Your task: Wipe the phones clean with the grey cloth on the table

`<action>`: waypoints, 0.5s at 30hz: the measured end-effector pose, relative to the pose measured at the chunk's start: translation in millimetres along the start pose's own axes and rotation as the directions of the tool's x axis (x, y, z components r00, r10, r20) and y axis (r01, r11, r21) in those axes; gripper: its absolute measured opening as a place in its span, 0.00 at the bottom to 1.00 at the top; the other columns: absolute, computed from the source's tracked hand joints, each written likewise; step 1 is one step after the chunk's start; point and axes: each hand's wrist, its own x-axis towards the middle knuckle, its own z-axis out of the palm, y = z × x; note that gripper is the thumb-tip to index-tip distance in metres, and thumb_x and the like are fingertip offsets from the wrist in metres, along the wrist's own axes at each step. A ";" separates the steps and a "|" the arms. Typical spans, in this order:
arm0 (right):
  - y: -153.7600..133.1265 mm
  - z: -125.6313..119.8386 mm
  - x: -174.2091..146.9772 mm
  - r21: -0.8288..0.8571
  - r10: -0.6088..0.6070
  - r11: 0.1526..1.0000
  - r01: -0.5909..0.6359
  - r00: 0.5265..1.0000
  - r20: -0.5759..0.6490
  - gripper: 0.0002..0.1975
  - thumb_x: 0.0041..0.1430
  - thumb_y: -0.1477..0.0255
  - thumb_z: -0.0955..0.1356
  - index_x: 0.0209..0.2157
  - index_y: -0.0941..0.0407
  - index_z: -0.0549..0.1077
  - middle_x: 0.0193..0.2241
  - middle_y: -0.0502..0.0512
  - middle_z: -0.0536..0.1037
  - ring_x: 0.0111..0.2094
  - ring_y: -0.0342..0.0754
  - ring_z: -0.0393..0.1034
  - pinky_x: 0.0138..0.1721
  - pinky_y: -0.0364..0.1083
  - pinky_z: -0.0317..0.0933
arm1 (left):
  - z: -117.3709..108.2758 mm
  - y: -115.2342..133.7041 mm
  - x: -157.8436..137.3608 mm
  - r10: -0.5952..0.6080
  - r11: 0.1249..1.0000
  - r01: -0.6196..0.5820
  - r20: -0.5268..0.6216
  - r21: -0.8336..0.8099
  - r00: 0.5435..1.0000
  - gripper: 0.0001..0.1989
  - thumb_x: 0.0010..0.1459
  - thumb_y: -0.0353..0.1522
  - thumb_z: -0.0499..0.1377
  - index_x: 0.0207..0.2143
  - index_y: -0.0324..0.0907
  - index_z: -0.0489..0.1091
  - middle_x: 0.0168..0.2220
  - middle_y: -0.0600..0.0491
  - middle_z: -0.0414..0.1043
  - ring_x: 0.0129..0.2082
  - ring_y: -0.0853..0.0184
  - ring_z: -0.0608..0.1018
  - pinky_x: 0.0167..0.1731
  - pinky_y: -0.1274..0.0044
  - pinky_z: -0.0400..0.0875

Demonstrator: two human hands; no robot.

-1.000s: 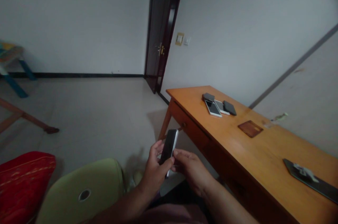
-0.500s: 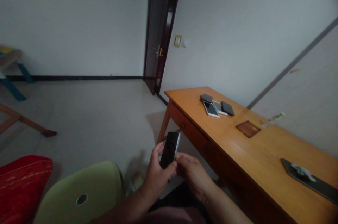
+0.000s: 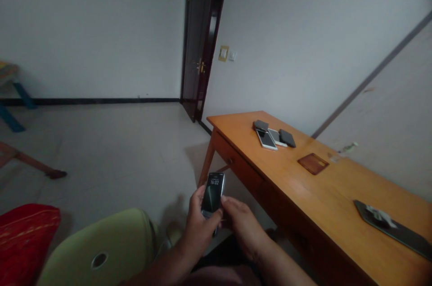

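Between the person's two hands sits a phone (image 3: 212,194), tilted, its lit screen reading 16:02 and its upper end reaching beyond the fingers. The left hand (image 3: 198,221) grasps it from the left, fingers around the far edge and thumb along the near right side. The right hand (image 3: 240,218) meets its right edge with bent fingers; whether they grip or only touch is hard to tell in this dim view. Right of both hands stands a wooden table (image 3: 286,173); to their left, a green seat (image 3: 114,236).
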 end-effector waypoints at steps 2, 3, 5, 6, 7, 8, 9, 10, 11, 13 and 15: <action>2.4 1.3 1.0 0.002 -0.009 1.000 0.009 1.000 0.010 0.20 0.56 0.54 0.71 0.36 0.58 0.75 0.27 0.51 0.74 0.29 0.46 0.68 0.32 0.44 0.61 | 1.6 -3.2 0.0 0.043 0.996 -0.041 -0.025 0.074 0.999 0.37 0.51 0.36 0.65 0.62 0.44 0.55 0.58 0.43 0.65 0.58 0.56 0.71 0.57 0.63 0.65; 3.9 2.2 1.7 0.007 -0.012 1.000 0.012 1.000 0.009 0.18 0.54 0.56 0.73 0.36 0.58 0.74 0.27 0.50 0.74 0.29 0.46 0.68 0.33 0.44 0.61 | 2.2 -4.6 -0.1 0.065 0.992 -0.061 -0.030 0.114 0.997 0.39 0.50 0.34 0.65 0.63 0.44 0.54 0.58 0.43 0.64 0.58 0.55 0.70 0.57 0.62 0.65; 7.1 4.4 3.3 0.014 -0.021 1.000 0.021 1.000 -0.019 0.17 0.49 0.62 0.75 0.36 0.57 0.72 0.26 0.49 0.73 0.29 0.45 0.68 0.33 0.44 0.60 | 2.8 -5.8 -0.7 0.121 0.975 -0.113 -0.033 0.192 0.992 0.42 0.48 0.31 0.65 0.64 0.45 0.53 0.59 0.42 0.63 0.58 0.53 0.70 0.57 0.61 0.65; 8.6 5.7 4.0 0.010 -0.024 1.000 0.025 0.999 -0.047 0.17 0.47 0.64 0.76 0.35 0.57 0.71 0.26 0.49 0.74 0.29 0.46 0.68 0.33 0.44 0.60 | 2.9 -5.5 -1.3 0.151 0.963 -0.140 -0.033 0.228 0.988 0.43 0.47 0.29 0.64 0.65 0.45 0.53 0.59 0.43 0.63 0.58 0.52 0.69 0.57 0.61 0.65; 10.1 6.8 4.8 0.001 -0.030 1.000 0.030 0.996 -0.078 0.16 0.45 0.67 0.75 0.35 0.56 0.71 0.27 0.49 0.74 0.29 0.46 0.68 0.33 0.44 0.60 | 2.8 -4.6 -2.0 0.180 0.951 -0.165 -0.033 0.261 0.983 0.43 0.47 0.29 0.64 0.65 0.45 0.53 0.59 0.43 0.63 0.59 0.52 0.69 0.58 0.60 0.65; 11.5 7.8 5.6 -0.013 -0.037 0.999 0.036 0.994 -0.105 0.16 0.44 0.69 0.75 0.35 0.56 0.70 0.28 0.50 0.75 0.30 0.47 0.69 0.34 0.44 0.60 | 2.7 -3.2 -2.9 0.206 0.938 -0.189 -0.030 0.289 0.978 0.43 0.47 0.28 0.63 0.65 0.46 0.53 0.59 0.43 0.62 0.59 0.52 0.68 0.58 0.60 0.65; 12.9 8.4 6.5 -0.032 -0.046 0.999 0.042 0.991 -0.128 0.16 0.43 0.71 0.74 0.35 0.56 0.70 0.29 0.50 0.76 0.32 0.48 0.70 0.35 0.44 0.61 | 2.5 -1.7 -3.8 0.227 0.926 -0.209 -0.023 0.314 0.974 0.43 0.47 0.28 0.63 0.65 0.46 0.52 0.59 0.43 0.62 0.59 0.51 0.68 0.58 0.60 0.64; 14.0 8.7 7.5 -0.051 -0.053 0.998 0.046 0.988 -0.146 0.15 0.42 0.72 0.73 0.35 0.56 0.70 0.30 0.51 0.77 0.33 0.49 0.70 0.35 0.45 0.61 | 2.3 -0.2 -4.9 0.245 0.914 -0.227 -0.010 0.336 0.970 0.42 0.48 0.28 0.62 0.66 0.46 0.52 0.59 0.43 0.62 0.60 0.51 0.67 0.58 0.59 0.64; 14.9 8.6 8.5 -0.065 -0.062 0.997 0.052 0.986 -0.158 0.16 0.42 0.73 0.73 0.35 0.55 0.71 0.31 0.51 0.77 0.34 0.49 0.71 0.36 0.45 0.61 | 2.1 1.2 -6.0 0.259 0.903 -0.243 0.003 0.354 0.966 0.42 0.49 0.28 0.62 0.66 0.46 0.52 0.59 0.43 0.62 0.60 0.51 0.67 0.58 0.60 0.64; 15.2 7.4 10.4 -0.079 -0.078 0.995 0.065 0.981 -0.177 0.15 0.42 0.73 0.73 0.35 0.55 0.71 0.30 0.51 0.76 0.34 0.50 0.70 0.37 0.46 0.62 | 2.0 3.1 -7.8 0.281 0.882 -0.269 0.027 0.387 0.959 0.43 0.50 0.28 0.62 0.67 0.47 0.50 0.59 0.42 0.62 0.59 0.52 0.68 0.58 0.60 0.66; 13.4 5.6 11.2 -0.073 -0.072 0.996 0.059 0.977 -0.200 0.13 0.45 0.66 0.73 0.33 0.55 0.71 0.27 0.51 0.75 0.31 0.49 0.69 0.36 0.47 0.62 | 2.2 4.6 -8.9 0.301 0.863 -0.293 0.048 0.412 0.952 0.43 0.51 0.29 0.63 0.67 0.46 0.49 0.59 0.42 0.62 0.59 0.52 0.69 0.56 0.61 0.67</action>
